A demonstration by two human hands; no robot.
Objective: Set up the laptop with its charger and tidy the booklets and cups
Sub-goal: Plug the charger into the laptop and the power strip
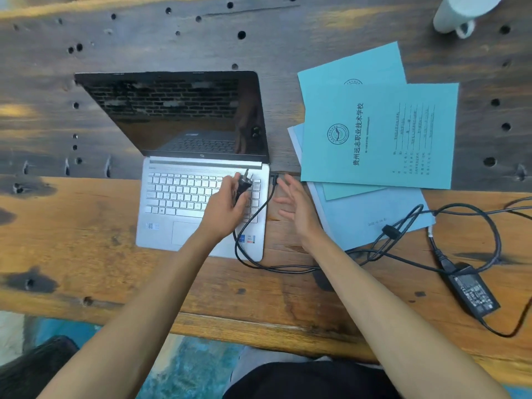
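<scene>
A silver laptop (167, 214) lies open on the wooden table (72, 226), its screen dark. My left hand (227, 205) hovers over the keyboard's right side, shut on the charger's black wall plug (244, 181), prongs pointing away from me. A small black connector (274, 178) sits at the laptop's right edge. My right hand (296, 205) is open just right of the laptop, fingers spread, holding nothing. The black cable (288, 267) loops from the plug across the table to the charger brick (475, 292) at the right. Blue booklets (380, 133) lie fanned out right of the laptop.
A white mug (457, 12) stands at the table's far right corner. Loose coils of cable (449, 234) lie over the lower booklet and the table's right side. The table's near edge runs just above my lap; blue floor shows below it.
</scene>
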